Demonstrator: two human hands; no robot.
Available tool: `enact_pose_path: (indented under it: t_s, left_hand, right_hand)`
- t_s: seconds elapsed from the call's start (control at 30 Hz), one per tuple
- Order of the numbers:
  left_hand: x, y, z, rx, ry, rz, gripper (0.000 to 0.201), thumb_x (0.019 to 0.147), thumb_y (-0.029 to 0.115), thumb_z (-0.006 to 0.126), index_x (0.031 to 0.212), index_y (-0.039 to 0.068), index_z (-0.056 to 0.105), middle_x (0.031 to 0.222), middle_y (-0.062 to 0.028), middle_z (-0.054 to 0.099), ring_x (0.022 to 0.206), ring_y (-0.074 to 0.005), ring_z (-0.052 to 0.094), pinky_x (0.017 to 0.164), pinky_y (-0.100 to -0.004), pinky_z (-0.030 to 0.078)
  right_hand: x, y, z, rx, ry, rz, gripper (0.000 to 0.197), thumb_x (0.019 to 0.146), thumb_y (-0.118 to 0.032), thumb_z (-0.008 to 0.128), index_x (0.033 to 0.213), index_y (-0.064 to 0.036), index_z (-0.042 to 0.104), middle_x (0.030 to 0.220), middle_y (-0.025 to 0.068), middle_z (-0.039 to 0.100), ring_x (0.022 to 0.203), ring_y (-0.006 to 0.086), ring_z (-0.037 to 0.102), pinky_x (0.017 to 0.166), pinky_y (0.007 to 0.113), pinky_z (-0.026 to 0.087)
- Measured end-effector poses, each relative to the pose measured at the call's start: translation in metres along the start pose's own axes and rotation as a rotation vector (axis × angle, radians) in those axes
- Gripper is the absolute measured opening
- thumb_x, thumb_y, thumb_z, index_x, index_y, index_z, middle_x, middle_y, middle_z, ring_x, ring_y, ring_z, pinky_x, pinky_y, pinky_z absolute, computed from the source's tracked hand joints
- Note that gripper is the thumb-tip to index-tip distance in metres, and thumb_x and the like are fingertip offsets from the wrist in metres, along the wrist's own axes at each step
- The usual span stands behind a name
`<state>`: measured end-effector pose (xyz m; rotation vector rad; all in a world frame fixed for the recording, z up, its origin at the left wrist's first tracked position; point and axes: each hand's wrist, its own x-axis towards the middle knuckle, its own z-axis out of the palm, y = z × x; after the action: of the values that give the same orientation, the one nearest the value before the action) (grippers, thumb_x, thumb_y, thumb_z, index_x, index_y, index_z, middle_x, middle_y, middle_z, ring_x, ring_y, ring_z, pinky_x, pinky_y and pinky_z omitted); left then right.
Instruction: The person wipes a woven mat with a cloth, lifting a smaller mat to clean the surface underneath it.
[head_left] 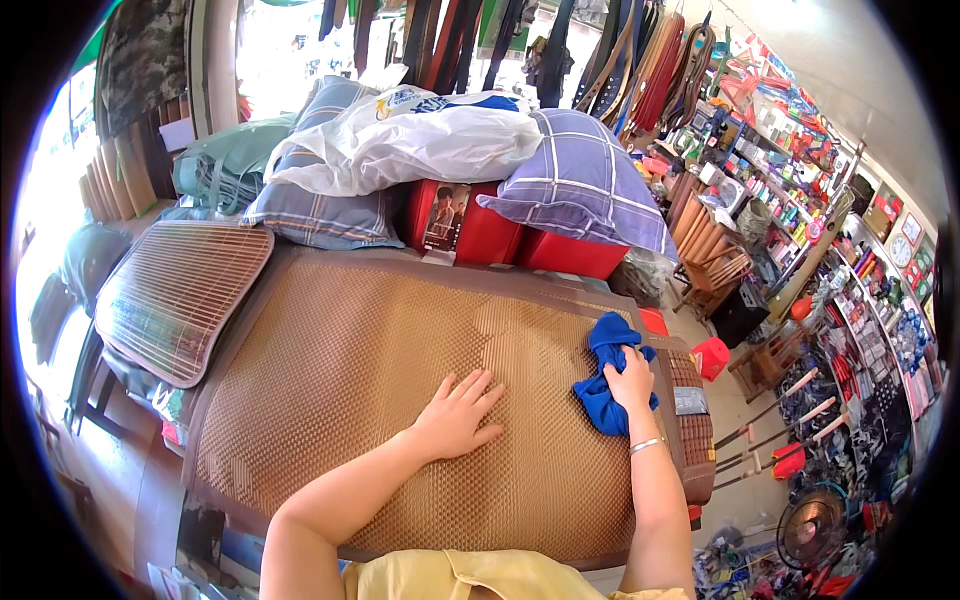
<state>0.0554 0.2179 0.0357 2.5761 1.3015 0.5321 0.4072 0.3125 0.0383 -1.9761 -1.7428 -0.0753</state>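
A brown woven sleeping mat [380, 340] with a darker brown border lies spread out in front of me. My left hand [458, 415] rests flat near its middle, fingers spread, with nothing in it. Near the mat's right edge my right hand [630, 378] grips a crumpled blue cloth [607, 350] and presses it on the woven surface. Part of the cloth is hidden under the hand. A silver bracelet [647, 444] circles my right wrist.
Behind the mat are a purple checked pillow [585, 175], red boxes [480, 225] and a white plastic bag [400, 150]. A slatted mat [185, 295] lies at the left. Rolled mats [693, 420] adjoin the right edge. A fan [812, 525] stands at lower right. Belts [460, 40] hang beyond.
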Motion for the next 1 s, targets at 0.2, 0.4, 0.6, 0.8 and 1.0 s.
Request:
enact_pose_path:
  t_s: [0.2, 0.4, 0.6, 0.8, 1.0]
  left_hand:
    - [-0.001, -0.001, 0.003, -0.006, 0.009, -0.027, 0.071, 0.094, 0.046, 0.057, 0.149, 0.005, 0.037, 0.156, -0.0232, 0.031, 0.146, -0.0366, 0.028, 0.117, -0.0571, 0.02]
    - [-0.001, -0.008, 0.007, 0.045, -0.104, -0.056, 0.072, 0.089, 0.041, 0.059, 0.147, 0.003, 0.039, 0.149, -0.0254, 0.04, 0.143, -0.0383, 0.033, 0.117, -0.056, 0.021]
    - [-0.007, -0.003, 0.004, 0.011, 0.045, -0.019, 0.072, 0.094, 0.046, 0.055, 0.148, 0.004, 0.037, 0.153, -0.0255, 0.034, 0.144, -0.0392, 0.03, 0.117, -0.0557, 0.022]
    - [-0.002, -0.001, 0.001, -0.002, -0.028, -0.026, 0.073, 0.096, 0.05, 0.052, 0.15, 0.005, 0.034, 0.157, -0.0249, 0.029, 0.147, -0.0388, 0.026, 0.118, -0.0561, 0.02]
    - [0.001, 0.001, -0.003, -0.007, -0.052, -0.025, 0.076, 0.095, 0.052, 0.053, 0.151, 0.005, 0.034, 0.156, -0.0252, 0.029, 0.147, -0.039, 0.026, 0.118, -0.0568, 0.02]
  right_hand:
    - [-0.018, -0.061, -0.002, 0.155, -0.166, -0.285, 0.051, 0.075, -0.028, 0.071, 0.121, -0.0084, 0.061, 0.121, 0.0169, 0.06, 0.113, 0.0375, 0.056, 0.094, 0.053, 0.044]
    - [-0.059, -0.159, 0.013, 0.252, -0.136, -0.744, 0.052, 0.072, -0.024, 0.073, 0.12, -0.0078, 0.062, 0.127, 0.0161, 0.06, 0.117, 0.0352, 0.056, 0.099, 0.049, 0.042]
    - [0.005, -0.087, 0.034, 0.241, 0.021, -0.493, 0.046, 0.073, -0.027, 0.071, 0.111, -0.0015, 0.065, 0.108, 0.0194, 0.066, 0.101, 0.0385, 0.062, 0.09, 0.048, 0.049]
    - [0.061, 0.026, 0.023, -0.098, -0.003, 0.079, 0.056, 0.082, -0.038, 0.066, 0.13, -0.0115, 0.057, 0.125, 0.0181, 0.062, 0.112, 0.04, 0.06, 0.092, 0.054, 0.048]
    - [0.062, -0.049, 0.035, -0.043, -0.044, -0.17, 0.048, 0.078, -0.034, 0.065, 0.121, -0.0114, 0.064, 0.114, 0.0166, 0.066, 0.108, 0.0374, 0.062, 0.091, 0.05, 0.05]
